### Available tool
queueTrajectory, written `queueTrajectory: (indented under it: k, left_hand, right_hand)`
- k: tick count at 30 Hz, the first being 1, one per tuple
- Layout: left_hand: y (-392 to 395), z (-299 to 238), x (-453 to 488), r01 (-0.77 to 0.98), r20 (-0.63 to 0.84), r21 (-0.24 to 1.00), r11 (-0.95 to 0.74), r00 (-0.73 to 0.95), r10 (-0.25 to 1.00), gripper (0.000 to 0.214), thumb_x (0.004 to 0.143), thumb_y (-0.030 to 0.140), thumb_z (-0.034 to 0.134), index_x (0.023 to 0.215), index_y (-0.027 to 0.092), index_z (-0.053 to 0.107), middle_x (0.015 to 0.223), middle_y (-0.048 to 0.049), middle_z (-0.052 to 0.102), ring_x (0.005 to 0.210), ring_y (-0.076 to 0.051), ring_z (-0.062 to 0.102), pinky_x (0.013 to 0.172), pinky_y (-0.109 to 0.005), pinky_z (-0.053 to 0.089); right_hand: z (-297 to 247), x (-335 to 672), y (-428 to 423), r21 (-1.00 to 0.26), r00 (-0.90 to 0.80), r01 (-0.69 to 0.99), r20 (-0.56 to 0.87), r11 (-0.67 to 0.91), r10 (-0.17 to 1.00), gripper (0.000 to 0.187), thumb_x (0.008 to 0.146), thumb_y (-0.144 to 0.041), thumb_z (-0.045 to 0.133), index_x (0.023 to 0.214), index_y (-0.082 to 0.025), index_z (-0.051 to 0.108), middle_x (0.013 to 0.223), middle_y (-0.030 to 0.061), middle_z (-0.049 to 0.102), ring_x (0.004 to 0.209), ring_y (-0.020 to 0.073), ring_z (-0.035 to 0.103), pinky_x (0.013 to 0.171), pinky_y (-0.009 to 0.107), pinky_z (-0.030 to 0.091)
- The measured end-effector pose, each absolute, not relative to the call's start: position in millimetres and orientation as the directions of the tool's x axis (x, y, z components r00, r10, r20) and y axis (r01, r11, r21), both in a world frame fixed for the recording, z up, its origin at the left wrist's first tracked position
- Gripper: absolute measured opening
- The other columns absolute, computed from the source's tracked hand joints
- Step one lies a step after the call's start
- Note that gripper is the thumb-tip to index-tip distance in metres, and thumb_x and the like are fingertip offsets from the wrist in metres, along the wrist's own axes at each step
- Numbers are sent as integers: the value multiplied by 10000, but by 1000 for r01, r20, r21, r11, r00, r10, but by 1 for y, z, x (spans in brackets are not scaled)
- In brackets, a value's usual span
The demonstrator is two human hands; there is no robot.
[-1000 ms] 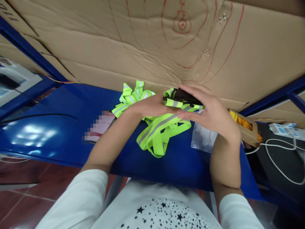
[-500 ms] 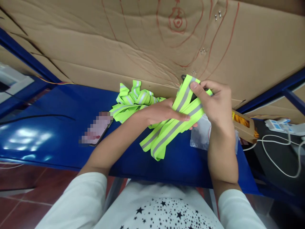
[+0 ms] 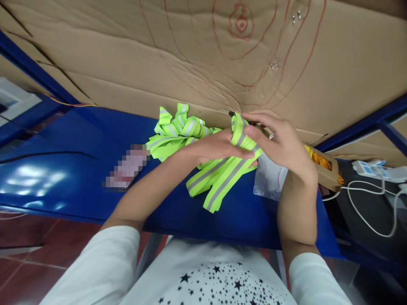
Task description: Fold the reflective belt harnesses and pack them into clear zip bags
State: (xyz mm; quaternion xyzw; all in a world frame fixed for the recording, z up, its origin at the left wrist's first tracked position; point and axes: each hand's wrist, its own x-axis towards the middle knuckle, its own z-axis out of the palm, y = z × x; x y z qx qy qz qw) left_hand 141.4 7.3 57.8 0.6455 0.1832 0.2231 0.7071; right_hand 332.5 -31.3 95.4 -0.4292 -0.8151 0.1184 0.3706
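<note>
Strap (image 3: 227, 182), yellow-green with a grey stripe, held above the table (image 3: 89, 127) before the person; its lower loops hang toward the near edge. The left hand (image 3: 222, 146) is clamped on its folded middle, thumb uppermost. The right hand (image 3: 280, 137) is curved about the upper fold, thumb touching it; whether the fingers close there cannot be told. A small black part (image 3: 232, 113) shows at the top. Behind the left hand, a pile (image 3: 168, 142) of similar banding; left, a phone (image 3: 129, 167); right, a clear bag (image 3: 267, 182) and a box (image 3: 329, 180); beyond, cardboard (image 3: 111, 63).
</note>
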Motion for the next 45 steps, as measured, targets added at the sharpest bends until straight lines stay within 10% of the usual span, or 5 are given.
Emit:
queueTrajectory:
  k: [6,18,25,37,45]
  left_hand:
    - [23,55,137,-79,90,996,-45,792,603,213,721,151,856,903,149,745,871,-11,795,886,-201,766,886,-337,598]
    - [31,41,139,-17,-35,992,127,918,395,275,872,281,806,1110,144,790,1101,-94,820,1137,-255,757,1059,-389,569]
    - [40,30,142,-5,26,999,-32,735,678,460,722,290,927,1128,162,753,1109,-79,810,1037,-262,768,987,-411,588]
    - [52,21,138,-33,22,999,20,917,397,348,821,356,862,1094,156,778,1056,-94,814,1018,-230,766,927,-330,587]
    - [38,35,138,-51,47,999,-8,844,535,305,820,349,857,1033,149,771,1000,-104,820,939,-259,792,836,-357,640]
  right_hand:
    - [82,324,-26,-385,-445,685,451,618,774,559,984,-509,665,1453,-212,606,1452,138,636,1349,341,597,1164,543,465]
    - [84,336,-14,-556,-379,634,383,538,842,460,1008,-647,558,1077,-241,763,970,38,760,909,249,711,812,353,547]
    - [66,329,3,-688,-250,564,384,456,889,580,941,-760,574,932,-211,761,907,39,750,870,220,678,802,337,518]
    - [48,340,27,-991,-96,137,-8,6,995,579,752,-783,765,799,-207,744,803,81,778,705,237,727,570,339,585]
    - [50,340,23,-798,-150,476,342,370,928,525,939,-724,598,993,-231,768,982,37,784,916,207,725,808,342,590]
